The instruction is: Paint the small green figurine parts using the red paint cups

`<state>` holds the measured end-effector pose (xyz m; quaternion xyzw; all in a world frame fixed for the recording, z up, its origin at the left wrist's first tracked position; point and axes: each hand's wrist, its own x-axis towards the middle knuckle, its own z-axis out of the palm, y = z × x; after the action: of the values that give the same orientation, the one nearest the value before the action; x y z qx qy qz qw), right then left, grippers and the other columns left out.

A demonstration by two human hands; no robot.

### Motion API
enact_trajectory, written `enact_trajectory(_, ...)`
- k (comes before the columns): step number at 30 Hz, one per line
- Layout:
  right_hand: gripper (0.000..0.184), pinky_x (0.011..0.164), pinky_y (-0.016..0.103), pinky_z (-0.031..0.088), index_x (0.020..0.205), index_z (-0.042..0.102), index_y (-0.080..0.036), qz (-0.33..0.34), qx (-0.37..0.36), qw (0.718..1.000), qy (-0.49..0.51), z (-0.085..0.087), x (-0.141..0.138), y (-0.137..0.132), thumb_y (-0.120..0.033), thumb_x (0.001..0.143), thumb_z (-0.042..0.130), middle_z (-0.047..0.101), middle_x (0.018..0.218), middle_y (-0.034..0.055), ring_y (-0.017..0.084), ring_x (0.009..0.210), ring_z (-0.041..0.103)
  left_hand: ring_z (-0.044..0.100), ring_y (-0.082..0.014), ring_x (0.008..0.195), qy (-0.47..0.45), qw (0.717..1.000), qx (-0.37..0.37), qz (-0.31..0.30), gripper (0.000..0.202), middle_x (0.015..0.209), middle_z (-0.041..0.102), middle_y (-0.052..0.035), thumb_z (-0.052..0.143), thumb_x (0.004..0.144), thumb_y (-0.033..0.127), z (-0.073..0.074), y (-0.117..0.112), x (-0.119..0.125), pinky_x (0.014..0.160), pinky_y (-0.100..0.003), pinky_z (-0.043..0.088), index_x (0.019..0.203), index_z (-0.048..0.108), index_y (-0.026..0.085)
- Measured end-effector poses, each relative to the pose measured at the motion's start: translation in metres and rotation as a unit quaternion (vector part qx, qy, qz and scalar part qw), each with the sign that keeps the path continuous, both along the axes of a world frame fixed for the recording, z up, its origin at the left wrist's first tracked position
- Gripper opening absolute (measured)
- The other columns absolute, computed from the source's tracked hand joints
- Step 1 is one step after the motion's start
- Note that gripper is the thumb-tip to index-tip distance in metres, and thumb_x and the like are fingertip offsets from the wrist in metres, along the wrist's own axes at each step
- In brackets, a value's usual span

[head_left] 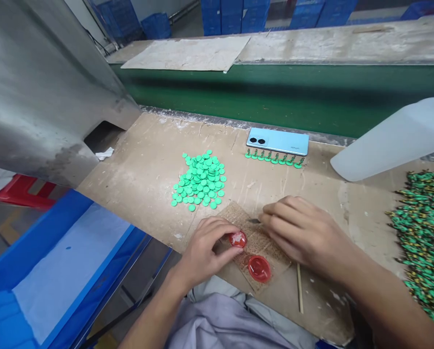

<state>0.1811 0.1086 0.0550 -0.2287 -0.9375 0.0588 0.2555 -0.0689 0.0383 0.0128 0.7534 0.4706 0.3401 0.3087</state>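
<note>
Between the thumb and fingers of my left hand (206, 247) is a small red round cap (238, 239) with whitish, shiny matter on it. My right hand (300, 228) is closed around a thin tool whose dark flat tip (254, 221) sticks out to the left, apart from the cap. Most of that tool is hidden in the fingers. Below the hands, a red shallow round dish (259, 269) rests on a brown textured mat (235, 212). Beyond my left hand lies a heap of green discs (200, 179).
Green-based small figures (274, 161) stand in a row along a light blue phone (278, 140). A large pile of green, black and yellow pieces (426, 232) covers the right side, beside a white tube-like container (391, 140). A thin stick (300, 288) lies near the front edge.
</note>
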Motion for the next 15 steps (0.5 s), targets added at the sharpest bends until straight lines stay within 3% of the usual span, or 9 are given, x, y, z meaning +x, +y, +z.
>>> enact_trajectory(4, 0.016, 0.070, 0.034, 0.047, 0.100, 0.066, -0.018, -0.089, -0.061, 0.993, -0.058, 0.002, 0.025, 0.010, -0.021, 0.107, 0.052, 0.069, 0.091, 0.0060, 0.021, 0.082, 0.065, 0.069, -0.0252, 0.112, -0.010, 1.000, -0.014, -0.008, 0.034, 0.118, 0.076, -0.0094, 0.081, 0.094, 0.035, 0.003, -0.002, -0.002, 0.100, -0.043, 0.054, 0.124, 0.071, 0.023)
enact_trajectory(7, 0.014, 0.061, 0.033, 0.042, 0.089, 0.064, -0.022, -0.179, -0.088, 0.968, -0.154, -0.012, 0.049, 0.008, -0.021, 0.102, 0.058, 0.067, 0.081, 0.0024, 0.021, 0.071, 0.067, 0.068, -0.0248, 0.117, -0.039, 0.999, 0.003, 0.003, 0.039, 0.123, 0.075, -0.0096, 0.080, 0.094, 0.036, 0.004, -0.006, -0.006, 0.104, -0.043, 0.054, 0.129, 0.069, 0.024)
enact_trajectory(11, 0.011, 0.061, 0.034, 0.041, 0.087, 0.064, -0.019, -0.238, -0.055, 0.951, -0.190, -0.030, 0.073, -0.009, -0.015, 0.097, 0.059, 0.066, 0.080, 0.0047, 0.022, 0.069, 0.065, 0.067, -0.0249, 0.122, -0.011, 0.998, 0.040, 0.044, 0.033, 0.126, 0.073, -0.0101, 0.071, 0.100, 0.030, 0.007, -0.011, -0.015, 0.107, -0.045, 0.054, 0.132, 0.065, 0.024)
enact_trajectory(15, 0.022, 0.070, 0.038, 0.042, 0.109, 0.067, -0.015, -0.232, 0.025, 0.960, -0.156, -0.022, 0.074, -0.034, -0.010, 0.100, 0.048, 0.066, 0.099, 0.0123, 0.028, 0.085, 0.061, 0.062, -0.0281, 0.132, 0.124, 0.990, 0.058, 0.021, 0.040, 0.140, 0.068, -0.0112, 0.068, 0.102, 0.029, 0.006, -0.016, -0.025, 0.113, -0.052, 0.051, 0.141, 0.060, 0.025)
